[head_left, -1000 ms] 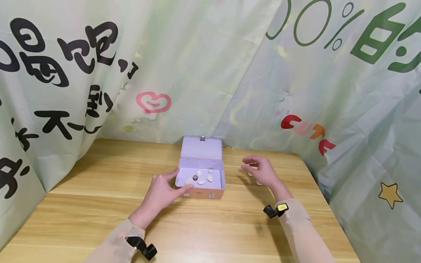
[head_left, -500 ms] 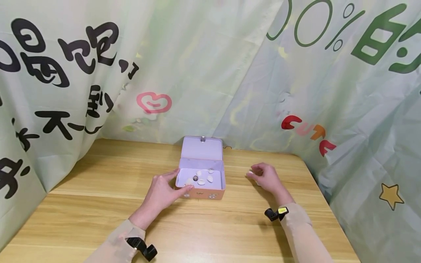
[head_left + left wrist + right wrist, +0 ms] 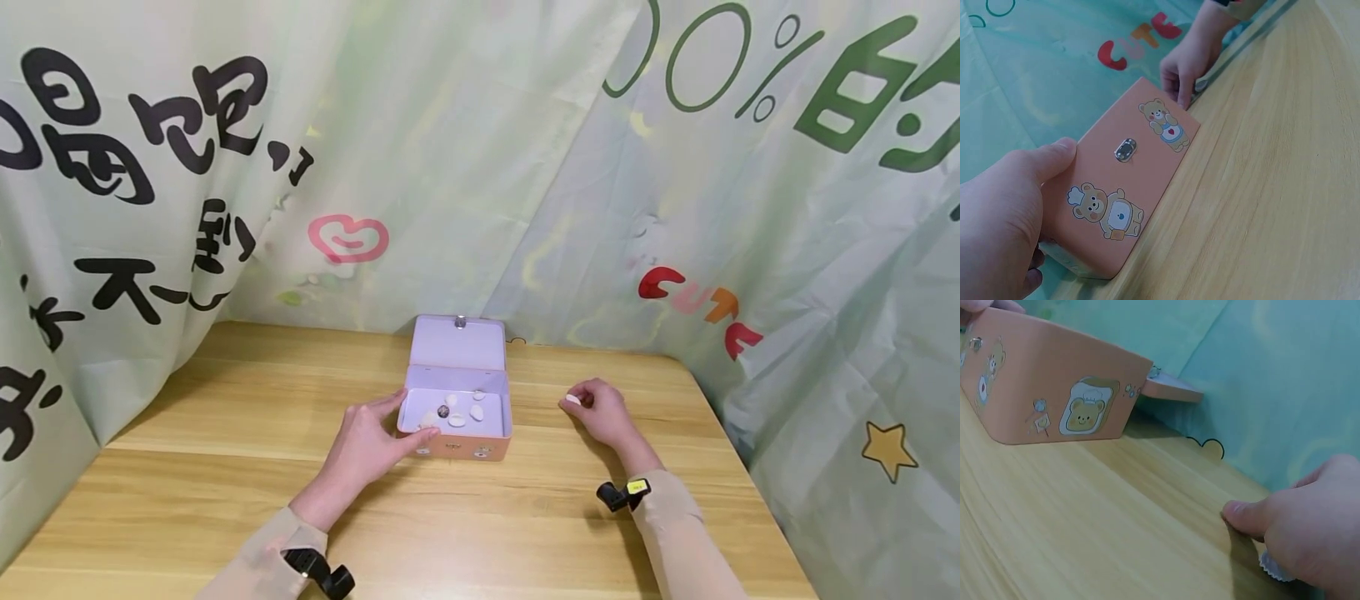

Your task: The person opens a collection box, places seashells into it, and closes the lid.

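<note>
A tin box [image 3: 454,447], peach outside with bear pictures and lilac inside, stands on the table with its lid [image 3: 458,343] raised. My left hand [image 3: 365,444] grips its left front corner, thumb on the front rim and fingers along the left side. Inside lie several white seashells [image 3: 477,412] and a dark round piece [image 3: 443,411]. To the right of the box, my right hand [image 3: 606,414] pinches a small white seashell [image 3: 573,399] at the tabletop. Under that hand, the right wrist view shows a ridged seashell [image 3: 1274,567].
The wooden table [image 3: 465,533] ends at the back against a printed curtain [image 3: 450,167], which also hangs along both sides. The lid leans back close to the curtain. A metal clasp [image 3: 1125,150] sits on the box front.
My right hand has come down to the table and its fingers have closed on a white seashell there. My left hand has stayed on the box.
</note>
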`<state>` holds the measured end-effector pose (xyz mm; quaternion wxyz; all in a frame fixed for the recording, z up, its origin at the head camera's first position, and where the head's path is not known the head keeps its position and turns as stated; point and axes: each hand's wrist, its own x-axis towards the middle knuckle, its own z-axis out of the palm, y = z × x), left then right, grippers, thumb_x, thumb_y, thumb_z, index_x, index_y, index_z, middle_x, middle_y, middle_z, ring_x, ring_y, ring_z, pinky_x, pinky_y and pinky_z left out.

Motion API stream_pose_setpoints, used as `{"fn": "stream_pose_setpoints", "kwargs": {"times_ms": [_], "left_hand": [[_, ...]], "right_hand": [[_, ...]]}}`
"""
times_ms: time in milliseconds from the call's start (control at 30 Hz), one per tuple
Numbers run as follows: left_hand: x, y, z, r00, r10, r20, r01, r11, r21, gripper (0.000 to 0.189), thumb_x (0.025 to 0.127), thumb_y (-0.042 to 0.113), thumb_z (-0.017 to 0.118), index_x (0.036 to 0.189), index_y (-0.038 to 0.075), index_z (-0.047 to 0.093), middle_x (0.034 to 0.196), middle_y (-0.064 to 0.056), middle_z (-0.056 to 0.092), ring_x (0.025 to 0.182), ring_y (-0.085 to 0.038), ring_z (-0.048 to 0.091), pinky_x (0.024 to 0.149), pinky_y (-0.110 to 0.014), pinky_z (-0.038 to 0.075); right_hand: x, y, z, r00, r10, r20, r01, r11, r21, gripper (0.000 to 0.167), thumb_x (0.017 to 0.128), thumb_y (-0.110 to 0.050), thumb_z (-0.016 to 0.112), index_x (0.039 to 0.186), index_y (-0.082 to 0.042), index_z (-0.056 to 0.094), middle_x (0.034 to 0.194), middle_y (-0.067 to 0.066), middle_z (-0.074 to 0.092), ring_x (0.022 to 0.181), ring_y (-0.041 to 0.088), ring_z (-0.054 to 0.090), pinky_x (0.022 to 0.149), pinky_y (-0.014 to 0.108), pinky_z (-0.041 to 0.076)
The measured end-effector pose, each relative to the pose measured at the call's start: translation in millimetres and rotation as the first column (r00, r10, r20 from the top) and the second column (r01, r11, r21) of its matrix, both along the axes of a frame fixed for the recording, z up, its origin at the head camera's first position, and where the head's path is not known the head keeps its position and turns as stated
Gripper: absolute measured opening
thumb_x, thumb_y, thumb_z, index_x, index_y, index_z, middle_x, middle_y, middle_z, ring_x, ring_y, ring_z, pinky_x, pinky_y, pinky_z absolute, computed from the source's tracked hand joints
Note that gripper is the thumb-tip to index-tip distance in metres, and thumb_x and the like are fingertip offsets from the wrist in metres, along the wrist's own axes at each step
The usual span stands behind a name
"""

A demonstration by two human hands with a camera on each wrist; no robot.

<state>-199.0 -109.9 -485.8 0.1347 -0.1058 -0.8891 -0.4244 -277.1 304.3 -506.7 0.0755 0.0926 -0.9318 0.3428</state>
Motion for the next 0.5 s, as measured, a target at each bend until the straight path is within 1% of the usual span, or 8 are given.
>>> {"fn": "stream_pose_setpoints", "kwargs": {"times_ms": [133, 333, 500], "left_hand": [[-0.1, 0.2, -0.6, 1.0, -0.004, -0.006, 0.004, 1.0, 0.0, 0.099, 0.075, 0.068, 0.088, 0.14, -0.002, 0.065, 0.135, -0.035, 0.058, 0.034, 0.001, 0.026, 0.039, -0.027, 0.042], [-0.2, 0.0, -1.3, 1.0, 0.002, -0.005, -0.002, 1.0, 0.003, 0.097, 0.075, 0.065, 0.09, 0.14, -0.001, 0.065, 0.136, -0.034, 0.059, 0.034, 0.001, 0.026, 0.038, -0.027, 0.041], [0.0, 0.4, 0.2, 1.0, 0.002, 0.005, -0.002, 1.0, 0.005, 0.097, 0.074, 0.066, 0.09, 0.14, -0.001, 0.065, 0.136, -0.034, 0.059, 0.035, 0.0, 0.026, 0.037, -0.028, 0.04]], "right_hand": [[1.6, -2, 6.5, 0.999, 0.021, 0.026, -0.02, 0.999, -0.029, 0.019, 0.098, -0.016, 0.079, 0.108, -0.001, 0.073, 0.098, 0.008, 0.069, 0.089, 0.023, 0.062, 0.08, 0.039, 0.052], [3.3, -9, 22.5, 0.997, 0.078, 0.024, -0.076, 0.994, -0.08, 0.028, 0.102, -0.011, 0.073, 0.124, 0.006, 0.07, 0.104, 0.011, 0.074, 0.092, 0.025, 0.068, 0.079, 0.04, 0.057], [7.7, -19, 38.9, 0.993, 0.119, 0.015, -0.118, 0.99, -0.08, 0.033, 0.105, -0.01, 0.069, 0.132, 0.009, 0.067, 0.114, 0.016, 0.074, 0.099, 0.029, 0.069, 0.087, 0.046, 0.058]]}}
